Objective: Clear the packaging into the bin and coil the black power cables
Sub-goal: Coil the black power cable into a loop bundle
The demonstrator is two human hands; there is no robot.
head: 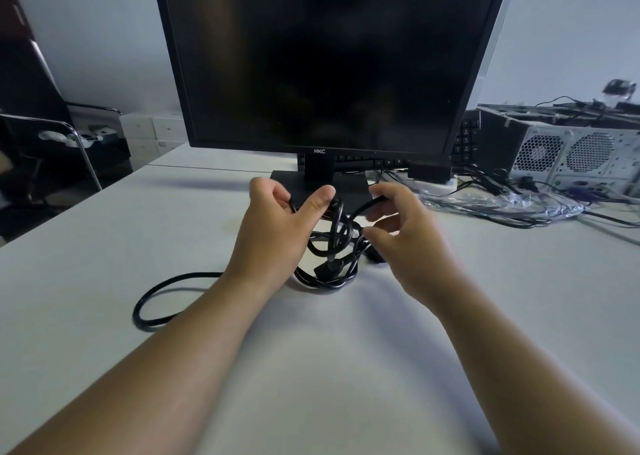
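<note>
The left hand (277, 226) curls fingers and thumb round a strand of the black power cable (335, 227), holding it just above the white table (311, 368). The right hand (408, 233), fingers bent, grips another strand. The tangled cable lies between both hands, in front of a dark monitor (329, 56), with one loop trailing left. Clear plastic packaging (502, 205) lies on the table to the right.

Dim, cool, even light. Soft shadows pool on the white matte table (104, 233) toward six o'clock. Edges bow; three o'clock smears.
</note>
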